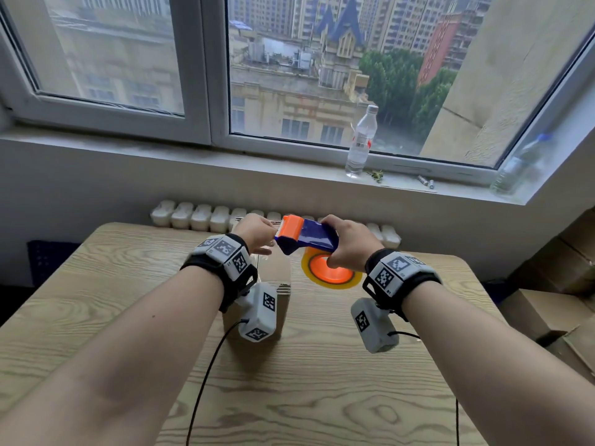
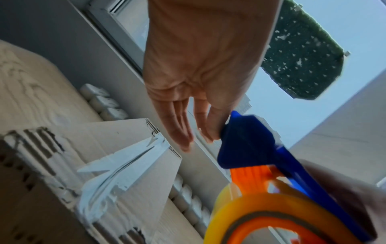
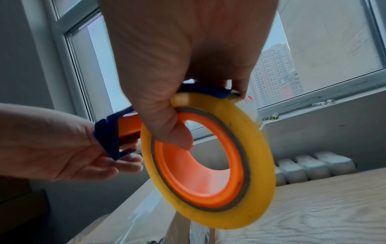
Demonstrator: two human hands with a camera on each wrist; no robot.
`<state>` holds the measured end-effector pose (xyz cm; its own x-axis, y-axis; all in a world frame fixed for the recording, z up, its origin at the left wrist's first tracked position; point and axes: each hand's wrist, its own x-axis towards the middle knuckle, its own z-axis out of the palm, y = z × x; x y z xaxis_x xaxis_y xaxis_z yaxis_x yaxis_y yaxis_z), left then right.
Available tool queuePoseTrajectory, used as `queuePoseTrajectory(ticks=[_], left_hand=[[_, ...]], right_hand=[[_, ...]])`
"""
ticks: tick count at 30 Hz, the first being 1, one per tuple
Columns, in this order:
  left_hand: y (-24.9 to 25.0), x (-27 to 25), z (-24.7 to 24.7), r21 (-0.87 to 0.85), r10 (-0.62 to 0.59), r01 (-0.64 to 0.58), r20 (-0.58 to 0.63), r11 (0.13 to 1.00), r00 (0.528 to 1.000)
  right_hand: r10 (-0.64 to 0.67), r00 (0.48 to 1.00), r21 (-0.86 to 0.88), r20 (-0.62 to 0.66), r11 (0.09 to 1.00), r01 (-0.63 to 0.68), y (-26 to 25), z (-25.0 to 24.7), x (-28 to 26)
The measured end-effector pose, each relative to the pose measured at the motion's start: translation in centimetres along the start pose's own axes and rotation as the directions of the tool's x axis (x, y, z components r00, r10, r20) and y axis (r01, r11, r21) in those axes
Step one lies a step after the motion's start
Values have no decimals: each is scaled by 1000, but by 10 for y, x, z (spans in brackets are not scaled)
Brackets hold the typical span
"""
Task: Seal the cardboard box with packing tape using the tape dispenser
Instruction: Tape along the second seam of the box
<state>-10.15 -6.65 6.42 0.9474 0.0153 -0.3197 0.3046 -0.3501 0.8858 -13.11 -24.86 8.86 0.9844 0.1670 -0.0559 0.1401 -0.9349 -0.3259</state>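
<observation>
The right hand [image 1: 349, 241] is curling its fingers [image 3: 179, 138] through the roll's core, gripping the tape dispenser [image 1: 307, 236] firmly above the desk's [image 1: 96, 317] far edge, while the left hand [image 1: 257, 233] is pinching at its orange front end, probably to draw tape free; the cardboard box [image 2: 125, 148] is sitting directly below, already streaked with tape.

Under the fingers of the left hand [image 1: 256, 233] stood the cardboard box [image 1: 273, 284], which blocked the way straight down. The tape dispenser [image 1: 306, 238], gripped by the right hand [image 1: 351, 244], closed the gap between both hands. Beyond the fingertips the radiator [image 1: 193, 215] and the wall stood near. To the outer side of each hand the table [image 1: 96, 300] lay bare.
</observation>
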Motion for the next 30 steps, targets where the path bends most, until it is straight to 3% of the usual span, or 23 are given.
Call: queuePoseTrajectory(ticks=[10,23,30], left_hand=[[-27,-11,-34,-129,-60,49,-83,990,995],[-93,-24,-82,-43,-190,185,-248,982,950],[-110,-27,-75,-9,-241,246,-245,969,939]], right_hand=[[-72,997,31,34,997,71,-33,7,0],[-209,963,-98,172,969,228,-50,9,1],[-306,929,-166,207,925,342,-59,12,-6]])
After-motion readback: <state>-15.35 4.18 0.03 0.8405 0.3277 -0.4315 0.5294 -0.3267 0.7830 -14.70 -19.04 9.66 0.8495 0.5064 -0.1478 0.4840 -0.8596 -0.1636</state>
